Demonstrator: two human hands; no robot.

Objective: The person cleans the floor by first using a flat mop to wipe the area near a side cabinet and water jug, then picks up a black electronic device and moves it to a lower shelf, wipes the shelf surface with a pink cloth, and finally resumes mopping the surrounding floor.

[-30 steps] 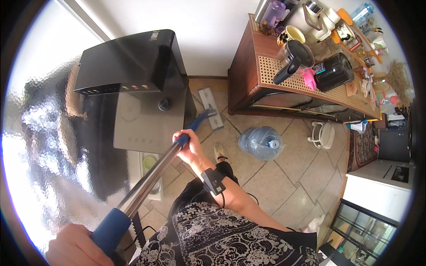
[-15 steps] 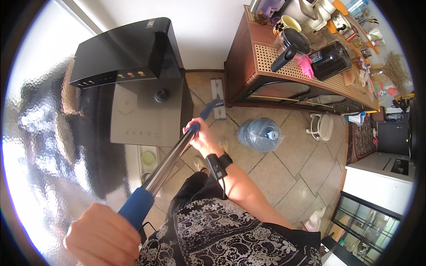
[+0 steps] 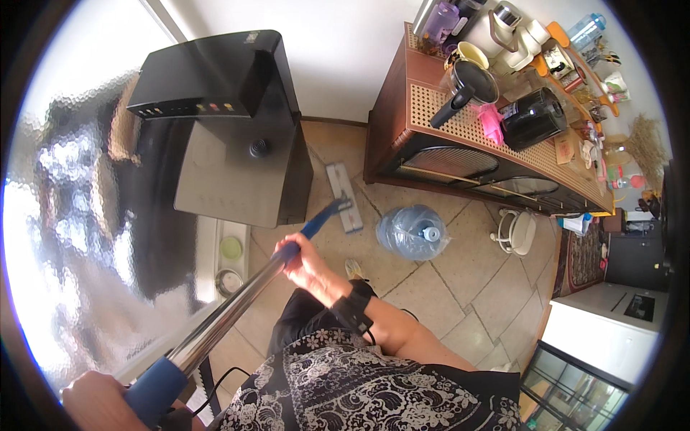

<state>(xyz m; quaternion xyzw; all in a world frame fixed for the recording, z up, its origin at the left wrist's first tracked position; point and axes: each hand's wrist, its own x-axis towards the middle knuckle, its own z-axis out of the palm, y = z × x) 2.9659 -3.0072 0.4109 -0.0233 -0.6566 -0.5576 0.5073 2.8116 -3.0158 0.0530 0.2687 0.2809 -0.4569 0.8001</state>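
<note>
A flat floor mop (image 3: 237, 299) with a chrome pole and blue grips runs slantwise in front of me. My left hand (image 3: 100, 402), at the lower left, is wrapped round the thick blue grip at its upper end. Farther down the pole, my right hand (image 3: 302, 264) closes around the blue collar; a black band with a small box sits on that wrist. The flat mop head (image 3: 343, 197) lies on the tiled floor between the water dispenser and the wooden cabinet. Just right of it stands a large clear blue water jug (image 3: 411, 233).
At left is a black water dispenser (image 3: 233, 169), with a tray holding a green bowl (image 3: 231, 248) and a metal bowl (image 3: 228, 281) by its base. The cabinet (image 3: 445, 161) at right carries a glass pot (image 3: 471, 86) and a black kettle (image 3: 533, 118). A white stool (image 3: 514, 232) stands beyond the jug.
The mop head has come back toward me and slightly left, away from the wall. Both hands have moved down and left with the pole, keeping their grip.
</note>
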